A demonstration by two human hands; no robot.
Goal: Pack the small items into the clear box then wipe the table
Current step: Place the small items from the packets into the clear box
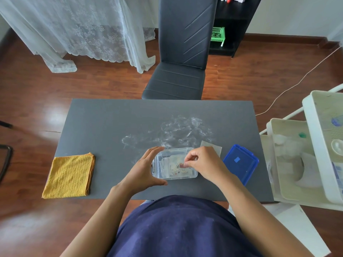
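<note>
Here we have the clear box (174, 164) near the front edge of the grey table (104, 123), its long axis running left to right across our body. It already holds several small packets, one with a barcode label; exactly what they are we cannot make out.

Our left hand (146, 167) cups the box's left end, thumb along the near wall and fingers curled round the far corner, spread rather than clamped, steadying it. Our right hand (202, 164) hovers over the box's right half with thumb and fingertips pinched together on something small and pale. It looks like a thin packet being lowered in, though the item is mostly hidden by the fingers.

Just beyond the box's right corner lies a flat pale sachet (211, 148), part covered by our right hand and seemingly the last loose item. The right hand is clearly the nearer one to it, so we judge that hand should fetch it once the pinch lets go.

Right of the box rests the blue lid (241, 162), tilted, also on the right hand's side. Well to the left of the box sits the folded yellow cloth (69, 176), closer to the left hand. Behind the box spreads a white powdery smear (176, 130), which the wiping will need to cover.
</note>
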